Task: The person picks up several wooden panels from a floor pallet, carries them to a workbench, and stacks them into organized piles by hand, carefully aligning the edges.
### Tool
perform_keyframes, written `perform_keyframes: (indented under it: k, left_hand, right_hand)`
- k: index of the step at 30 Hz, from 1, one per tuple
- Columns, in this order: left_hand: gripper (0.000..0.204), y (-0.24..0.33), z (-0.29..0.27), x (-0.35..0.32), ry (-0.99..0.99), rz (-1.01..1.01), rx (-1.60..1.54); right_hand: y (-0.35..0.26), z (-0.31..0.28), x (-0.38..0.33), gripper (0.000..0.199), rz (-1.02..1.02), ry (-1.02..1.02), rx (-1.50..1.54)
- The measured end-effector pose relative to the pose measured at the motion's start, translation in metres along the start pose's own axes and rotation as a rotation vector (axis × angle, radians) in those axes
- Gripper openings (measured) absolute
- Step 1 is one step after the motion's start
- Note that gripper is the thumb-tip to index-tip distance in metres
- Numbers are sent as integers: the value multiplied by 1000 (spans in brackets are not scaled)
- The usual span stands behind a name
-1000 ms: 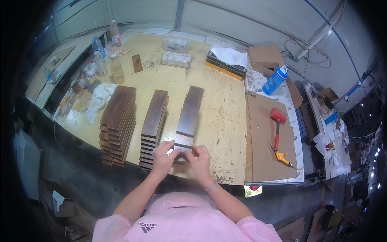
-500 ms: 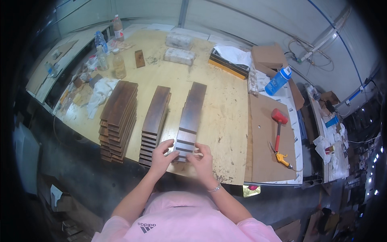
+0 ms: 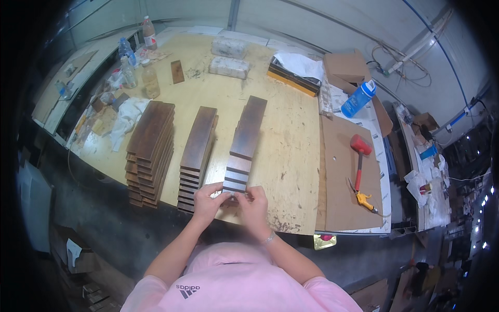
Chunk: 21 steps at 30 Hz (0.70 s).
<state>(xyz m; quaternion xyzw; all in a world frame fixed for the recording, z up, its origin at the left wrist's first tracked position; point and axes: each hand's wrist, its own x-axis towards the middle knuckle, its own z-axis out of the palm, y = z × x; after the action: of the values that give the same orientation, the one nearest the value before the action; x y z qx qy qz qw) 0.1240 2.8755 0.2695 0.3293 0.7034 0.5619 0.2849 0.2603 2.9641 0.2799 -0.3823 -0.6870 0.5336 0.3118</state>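
Three stacks of dark brown wooden boards lie on the table. My left hand (image 3: 207,204) and my right hand (image 3: 253,207) meet at the near end of the right stack (image 3: 248,127), one on each side. Fingers and thumbs of both are bent in against its lowest board ends, the thumb tips close together. The boards of this stack are stepped, their near ends showing like stairs below the top board. Left of it stands the middle stack (image 3: 198,138), close to my left hand. The taller left stack (image 3: 150,132) is further off. My fingers partly hide the lowest board ends.
On the right, a red mallet (image 3: 359,145) and a yellow air blow gun (image 3: 365,201) lie on cardboard (image 3: 340,171). Behind them stands a blue bottle (image 3: 358,99). Two wrapped blocks (image 3: 228,67), a small wood piece (image 3: 177,72) and several bottles are at the back.
My hands have come closer together at the near end of the right stack, thumbs drawing inward. The top boards of that stack sit slightly farther away from me.
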Motion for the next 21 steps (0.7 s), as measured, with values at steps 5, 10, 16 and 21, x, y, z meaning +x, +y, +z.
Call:
perform_keyframes:
  k: [5, 10, 16, 21]
  left_hand:
    - [42, -9, -1, -6, 47, 194, 42]
    - [40, -3, -2, -7, -66, 10, -108]
    - [32, 7, -1, -6, -24, -22, -63]
    - [28, -3, 2, 0, 30, -152, -15]
  right_hand:
    - [23, -6, 1, 30, -56, -34, 86]
    - [12, -3, -2, 26, -43, -69, 23]
    - [8, 2, -3, 18, -102, -5, -60]
    - [8, 2, 1, 18, -109, -6, -195]
